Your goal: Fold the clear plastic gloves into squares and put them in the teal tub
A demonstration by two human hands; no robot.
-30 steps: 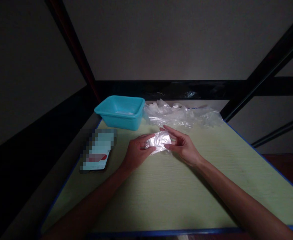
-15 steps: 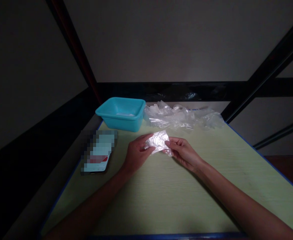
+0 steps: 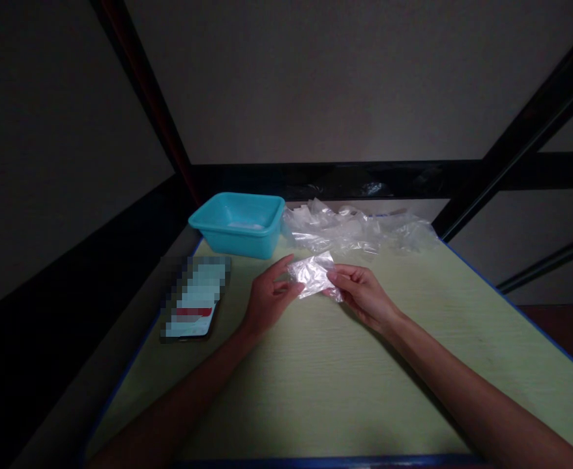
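Over a bench (image 3: 276, 397), a person's right hand (image 3: 364, 296) pinches a crinkled clear packet (image 3: 313, 276) lying at its ten o'clock, long axis roughly nine to three; the left hand (image 3: 265, 298), thumb at the eight o'clock corner, is loosened, its upper fingers parted from the packet they touched half a second earlier.

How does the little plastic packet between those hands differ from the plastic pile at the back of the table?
The packet is small and compact; the pile is larger and sprawling. The packet is held in the right hand, while the pile lies on the table. The packet looks brighter than the duller pile. Both are wrinkled and shiny.
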